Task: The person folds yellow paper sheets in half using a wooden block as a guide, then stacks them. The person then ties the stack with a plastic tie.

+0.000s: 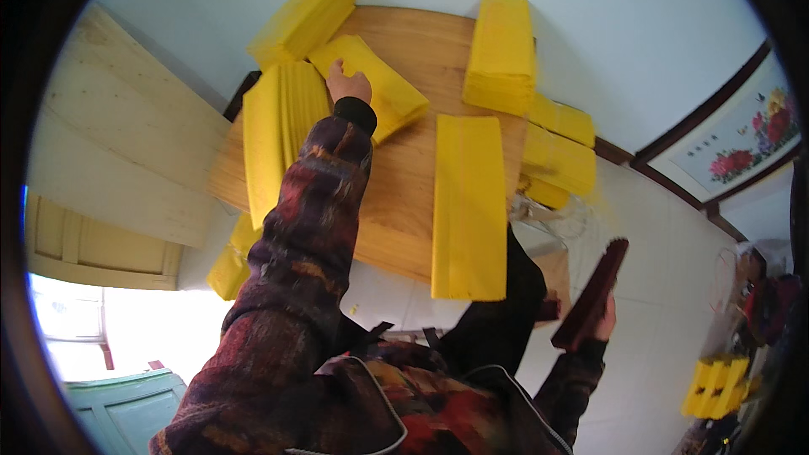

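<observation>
My left hand [349,86] reaches across the wooden table onto a yellow folded stack [383,88] that lies aslant. One finger is stretched out over it, and the other fingers show only in part. Beside that hand, a thick yellow pleated stack [286,131] lies along the table's left side. Low on the right, away from the table, my right hand [607,320] is closed around a long dark red flat piece [594,295] with a jagged edge, held tilted. I cannot make out what this piece is. Its body hides most of the fingers.
More yellow stacks lie on the table [396,219]: one [303,21] at the far left, one [500,55] at the far right, one [468,206] overhanging the near edge. Further yellow bundles [560,156] sit beyond its right side. A wooden panel [126,126] stands left.
</observation>
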